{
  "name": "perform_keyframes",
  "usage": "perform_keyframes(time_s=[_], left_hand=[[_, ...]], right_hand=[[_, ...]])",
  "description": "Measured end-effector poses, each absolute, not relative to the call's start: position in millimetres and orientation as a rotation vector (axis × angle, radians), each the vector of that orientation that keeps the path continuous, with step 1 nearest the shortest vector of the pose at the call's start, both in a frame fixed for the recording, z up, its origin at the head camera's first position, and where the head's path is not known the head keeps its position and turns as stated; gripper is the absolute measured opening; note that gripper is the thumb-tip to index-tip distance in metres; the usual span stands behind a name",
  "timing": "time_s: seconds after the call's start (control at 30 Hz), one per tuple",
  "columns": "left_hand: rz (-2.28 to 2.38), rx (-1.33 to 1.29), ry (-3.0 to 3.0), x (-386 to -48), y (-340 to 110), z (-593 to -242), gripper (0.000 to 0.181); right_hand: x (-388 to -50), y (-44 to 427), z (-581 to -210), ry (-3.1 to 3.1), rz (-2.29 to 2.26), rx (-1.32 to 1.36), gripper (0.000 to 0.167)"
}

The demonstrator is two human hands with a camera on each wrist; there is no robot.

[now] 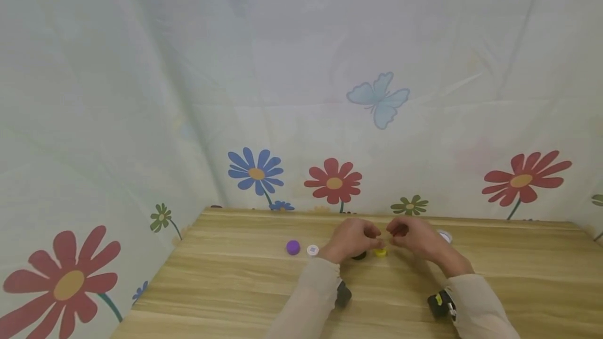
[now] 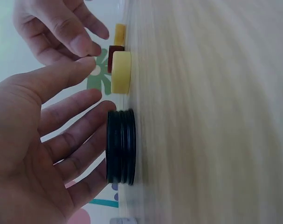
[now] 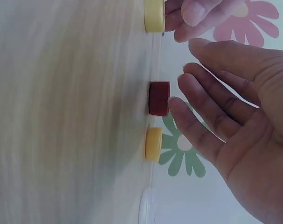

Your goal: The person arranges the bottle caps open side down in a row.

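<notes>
In the head view my left hand [image 1: 350, 237] hovers over the table, and a black ridged lid [image 2: 120, 147] stands just beyond its spread fingers. Nothing shows between its thumb and fingers. Opposite it, my right hand [image 1: 416, 237] holds nothing, its fingers loosely bent and apart from the thumb. A yellow cap [image 1: 380, 252] lies on the table below the gap between the hands. Near the right fingertips sits a dark red cap [image 3: 159, 98]; whether they touch it I cannot tell. Beyond that is an orange-yellow cap [image 3: 154, 144].
Left of the hands, a purple cap [image 1: 293, 247] and a white cap [image 1: 313, 250] with a printed mark lie on the wood-grain table [image 1: 226, 271]. A clear whitish lid [image 1: 445, 235] is partly behind the right wrist. A flower-printed curtain [image 1: 292, 130] hangs along the back edge.
</notes>
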State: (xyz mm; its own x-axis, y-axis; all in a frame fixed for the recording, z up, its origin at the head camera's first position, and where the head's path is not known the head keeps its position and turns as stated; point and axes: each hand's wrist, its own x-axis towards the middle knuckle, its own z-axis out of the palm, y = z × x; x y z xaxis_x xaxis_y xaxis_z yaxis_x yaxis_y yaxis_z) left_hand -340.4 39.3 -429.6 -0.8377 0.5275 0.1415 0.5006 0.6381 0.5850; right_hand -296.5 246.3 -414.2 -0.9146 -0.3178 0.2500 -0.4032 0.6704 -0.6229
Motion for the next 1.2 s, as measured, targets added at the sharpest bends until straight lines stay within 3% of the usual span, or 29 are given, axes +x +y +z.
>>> perform_keyframes(time_s=[0.37, 0.7, 1.2], left_hand=[[1.033, 0.959, 2.811, -343, 57, -431, 0.026], [0.961, 1.038, 2.829, -348, 73, -435, 0.035], [1.067, 0.987, 2.720, -345, 75, -435, 0.033]], right_hand=[[-298, 262, -417, -2.736, 0.997, 0.473, 0.022], [-302, 266, -423, -2.728, 0.959, 0.502, 0.026], [-306, 267, -429, -2.711, 0.901, 0.606, 0.022]])
